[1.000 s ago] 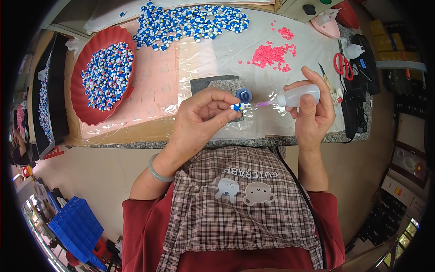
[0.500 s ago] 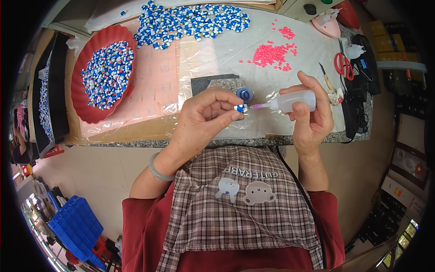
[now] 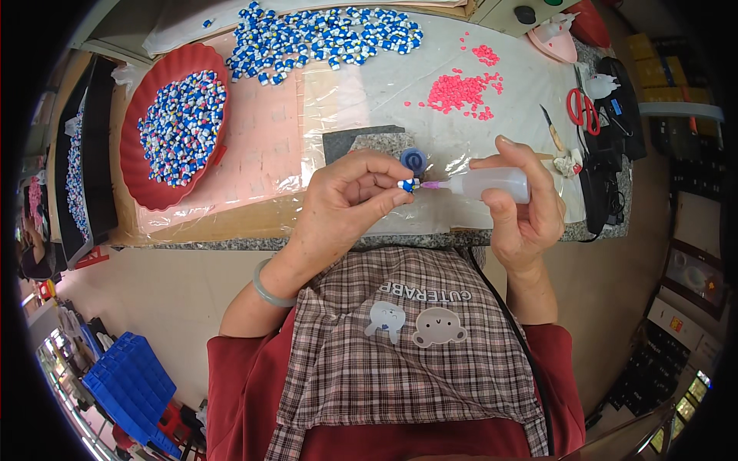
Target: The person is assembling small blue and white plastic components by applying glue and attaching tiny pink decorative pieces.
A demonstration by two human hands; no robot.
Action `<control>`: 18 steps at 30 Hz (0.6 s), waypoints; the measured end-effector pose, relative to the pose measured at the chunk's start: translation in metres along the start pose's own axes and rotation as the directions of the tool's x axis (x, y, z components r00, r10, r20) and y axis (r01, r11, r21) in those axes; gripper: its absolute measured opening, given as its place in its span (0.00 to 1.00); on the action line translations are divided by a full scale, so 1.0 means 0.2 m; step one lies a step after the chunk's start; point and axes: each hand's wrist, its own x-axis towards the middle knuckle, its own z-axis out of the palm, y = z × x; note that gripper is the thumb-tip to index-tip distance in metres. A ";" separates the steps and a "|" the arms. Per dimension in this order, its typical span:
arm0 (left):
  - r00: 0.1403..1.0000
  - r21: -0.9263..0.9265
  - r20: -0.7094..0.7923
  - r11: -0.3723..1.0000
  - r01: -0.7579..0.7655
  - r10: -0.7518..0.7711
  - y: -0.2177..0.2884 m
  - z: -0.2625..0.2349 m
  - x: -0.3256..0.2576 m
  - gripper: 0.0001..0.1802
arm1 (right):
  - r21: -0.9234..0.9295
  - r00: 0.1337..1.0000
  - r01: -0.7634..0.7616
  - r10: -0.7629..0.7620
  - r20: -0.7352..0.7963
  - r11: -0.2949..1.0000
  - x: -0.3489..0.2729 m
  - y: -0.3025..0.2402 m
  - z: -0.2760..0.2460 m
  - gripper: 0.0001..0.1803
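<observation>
My left hand (image 3: 347, 201) pinches a tiny blue and white figure (image 3: 407, 185) between thumb and fingertips, just above the table's front edge. My right hand (image 3: 523, 207) grips a small clear squeeze bottle (image 3: 492, 185) lying sideways. Its pink nozzle tip touches the little figure. A blue round cap (image 3: 413, 160) lies on the clear plastic sheet right behind the figure.
A red oval tray (image 3: 146, 192) full of blue and white figures sits at the left. More such figures (image 3: 323, 38) are heaped at the back. Small pink pieces (image 3: 460, 91) lie back right. Red scissors (image 3: 582, 107) and a dark pad (image 3: 361, 142) are nearby.
My right hand has tipped the bottle from raised to sideways and brought its nozzle leftward onto the figure held in my left hand.
</observation>
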 end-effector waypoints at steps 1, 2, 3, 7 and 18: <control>1.000 0.013 0.002 1.000 -0.005 0.005 0.00 0.00 0.00 0.11 | 0.000 1.000 -0.001 0.001 -0.001 1.000 0.00 -0.01 0.00 0.26; 1.000 0.026 0.004 1.000 -0.010 0.010 0.00 0.00 0.00 0.11 | -0.044 0.999 0.033 -0.033 0.006 0.998 0.00 -0.01 0.00 0.26; 1.000 0.026 0.005 1.000 -0.010 0.010 0.00 0.00 0.00 0.11 | -0.088 0.998 0.067 -0.066 0.014 0.994 0.00 -0.02 0.00 0.26; 1.000 0.017 -0.002 1.000 -0.003 0.003 0.01 0.00 0.00 0.11 | -0.107 0.996 0.084 -0.081 0.030 0.991 0.00 -0.03 -0.01 0.26; 1.000 -0.018 0.021 1.000 -0.009 0.010 0.00 0.00 0.00 0.11 | 0.685 0.849 -0.361 0.526 -0.039 0.633 -0.05 0.18 -0.08 0.20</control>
